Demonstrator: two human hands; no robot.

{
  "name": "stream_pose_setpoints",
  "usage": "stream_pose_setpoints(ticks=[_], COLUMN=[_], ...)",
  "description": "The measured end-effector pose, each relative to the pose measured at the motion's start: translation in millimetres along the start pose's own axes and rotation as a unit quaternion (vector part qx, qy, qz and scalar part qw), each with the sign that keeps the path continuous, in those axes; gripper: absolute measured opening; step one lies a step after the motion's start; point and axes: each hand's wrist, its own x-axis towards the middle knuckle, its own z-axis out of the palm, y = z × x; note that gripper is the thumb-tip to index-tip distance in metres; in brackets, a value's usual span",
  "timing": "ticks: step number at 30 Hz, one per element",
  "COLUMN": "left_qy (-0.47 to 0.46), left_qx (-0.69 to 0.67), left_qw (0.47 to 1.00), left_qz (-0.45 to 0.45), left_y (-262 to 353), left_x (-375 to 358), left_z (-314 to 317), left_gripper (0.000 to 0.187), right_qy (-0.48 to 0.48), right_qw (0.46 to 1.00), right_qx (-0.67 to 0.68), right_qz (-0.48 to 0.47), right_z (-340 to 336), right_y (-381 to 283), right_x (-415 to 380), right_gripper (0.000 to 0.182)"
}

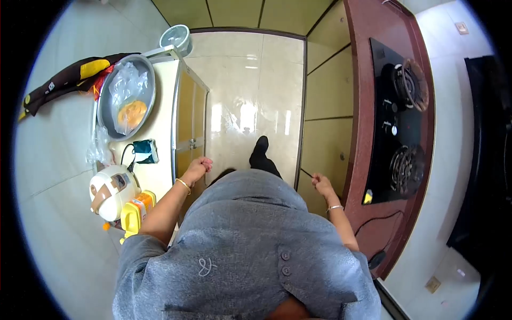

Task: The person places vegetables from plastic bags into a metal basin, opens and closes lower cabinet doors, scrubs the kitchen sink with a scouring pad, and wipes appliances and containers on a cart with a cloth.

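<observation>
I walked between the surfaces, both hands curled shut and empty: left hand (198, 167) beside the cabinet (188, 114) at nine o'clock, right hand (321, 184) near the counter (368, 80) at three. Elbows tucked seemed wise.

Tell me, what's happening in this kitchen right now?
A person in a grey top stands on the tiled floor between two counters, seen from above. Both hands are loosely closed and hold nothing: the left hand is beside the edge of the pale counter, the right hand near the reddish counter with the gas hob. A metal basin with a plastic bag and a rice cooker sit on the pale counter.
</observation>
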Motion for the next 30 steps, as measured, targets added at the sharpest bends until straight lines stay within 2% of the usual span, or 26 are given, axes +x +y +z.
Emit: stream_pose_setpoints(ticks=[3, 5, 6, 7, 8, 10, 11, 14, 16, 19, 20, 22, 23, 24, 27, 28, 30], left_qy=[0.104, 0.143, 0.162, 0.119, 0.068, 0.03, 0.037, 0.006, 0.013, -0.011, -0.024, -0.042, -0.05, -0.058, -0.079, -0.086, -0.082], left_qx=[0.068, 0.182, 0.236, 0.177, 0.143, 0.226, 0.273, 0.25, 0.274, 0.29, 0.295, 0.315, 0.317, 0.322, 0.344, 0.353, 0.334], left_qw=[0.991, 0.971, 0.955, 0.975, 0.984, 0.97, 0.954, 0.968, 0.959, 0.946, 0.947, 0.944, 0.941, 0.941, 0.935, 0.931, 0.937], left_qz=[0.043, 0.065, 0.078, 0.069, 0.079, 0.088, 0.117, 0.017, 0.074, 0.142, 0.122, 0.089, 0.11, 0.091, 0.045, 0.038, 0.054], left_y=[23.3, 67.5, 88.0, 88.2, 82.8, 96.3, 105.4, 153.3, 181.7, 219.4, 223.6, 276.0, 280.7, 296.7, 344.7, 354.8, 357.6], left_x=[18.1, 8.7, 9.1, 20.4, 36.8, 48.9, 54.1, 86.4, 113.3, 173.3, 184.8, 196.8, 208.4, 213.7, 229.4, 236.0, 253.7], left_z=[7.9, 20.1, 22.8, 21.2, 18.9, 20.6, 18.4, 4.2, -14.1, -51.7, -59.1, -76.8, -85.3, -89.6, -98.5, -99.6, -103.2], left_gripper=[0.037, 0.05, 0.057, 0.066, 0.065, 0.065, 0.06, 0.053, 0.049, 0.047, 0.047, 0.046, 0.046, 0.043, 0.04, 0.042, 0.043], right_qy=[-0.036, -0.038, -0.043, -0.048, -0.043, -0.029, -0.042, -0.065, -0.056, -0.003, 0.017, 0.079, 0.119, 0.159, 0.184, 0.201, 0.094], right_qw=[0.987, 0.988, 0.988, 0.987, 0.986, 0.983, 0.992, 0.985, 0.948, 0.857, 0.817, 0.739, 0.708, 0.674, 0.527, 0.468, 0.254], right_qx=[-0.154, -0.134, -0.131, -0.128, -0.126, -0.118, -0.052, 0.16, 0.313, 0.516, 0.575, 0.668, 0.696, 0.721, 0.821, 0.841, 0.936], right_qz=[-0.006, -0.066, -0.075, -0.085, -0.102, -0.137, -0.108, -0.023, 0.019, 0.02, 0.019, 0.028, 0.005, -0.018, -0.124, -0.18, -0.224], right_z=[-50.6, -75.0, -83.5, -90.9, -98.7, -115.5, -122.7, -139.5, -151.9, -175.9, -184.0, -206.9, -217.1, -228.3, -266.2, -277.3, -303.7], right_y=[-80.1, -126.4, -146.7, -167.5, -188.8, -240.1, -266.9, -330.3, -362.3, -395.0, -395.9, -412.8, -419.3, -427.2, -447.7, -454.2, -445.0], right_x=[58.5, 96.1, 120.1, 142.2, 163.6, 202.6, 220.4, 273.1, 308.4, 362.4, 379.0, 415.8, 434.6, 451.1, 495.5, 506.0, 529.6], right_gripper=[0.024, 0.038, 0.037, 0.036, 0.038, 0.042, 0.042, 0.042, 0.041, 0.039, 0.039, 0.037, 0.037, 0.037, 0.042, 0.044, 0.042])
